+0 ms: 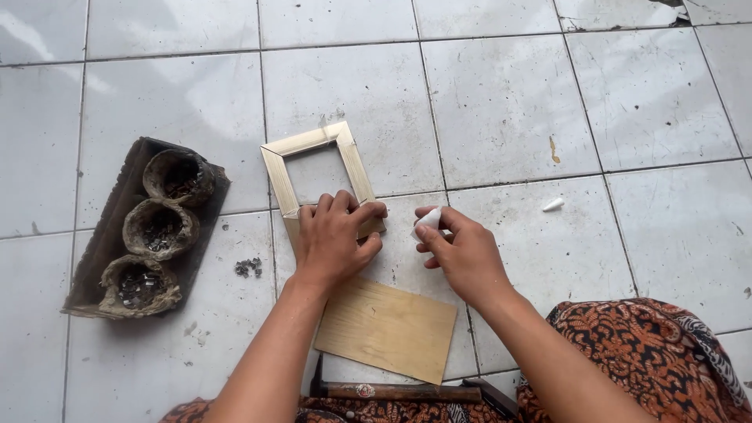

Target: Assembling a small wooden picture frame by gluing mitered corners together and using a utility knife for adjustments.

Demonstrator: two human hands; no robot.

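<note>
- White tiled floor carries everything.
- Centre: wooden frame.
- Six o'clock: plywood board, hammer.
- Nine o'clock: tray, loose staples.
- Three o'clock: white cap.

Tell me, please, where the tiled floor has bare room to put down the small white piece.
Bare tiles lie right of the right hand, around the white cap, and above the frame. It is crowded between the tray of bowls, the staples, the left hand, the plywood and the hammer.

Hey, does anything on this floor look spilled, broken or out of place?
A few small metal bits lie loose on the tile beside the tray of three bowls, as if spilled. A floor tile at top right is cracked.
</note>
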